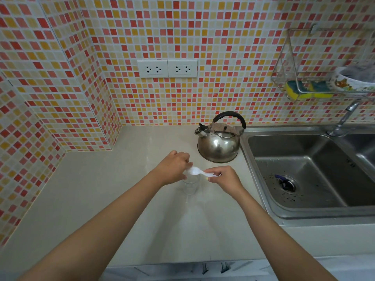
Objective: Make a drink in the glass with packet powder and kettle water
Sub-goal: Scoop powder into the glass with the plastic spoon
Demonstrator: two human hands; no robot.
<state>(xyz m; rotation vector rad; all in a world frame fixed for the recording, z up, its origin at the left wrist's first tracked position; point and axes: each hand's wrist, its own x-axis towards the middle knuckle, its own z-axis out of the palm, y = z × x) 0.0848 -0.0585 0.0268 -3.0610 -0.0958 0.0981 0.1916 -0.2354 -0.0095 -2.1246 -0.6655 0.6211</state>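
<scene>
Both hands, left hand (172, 167) and right hand (225, 178), pinch a white spoon (197, 171) above the glass (190, 186).

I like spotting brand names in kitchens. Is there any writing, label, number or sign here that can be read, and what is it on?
No text can be read.
bowl in the wire rack: cartoon bear print, any lettering too blurred to read.
white packet held over the glass: no print shows.
kettle: no mark shows.
wall sockets: no lettering shows.
</scene>
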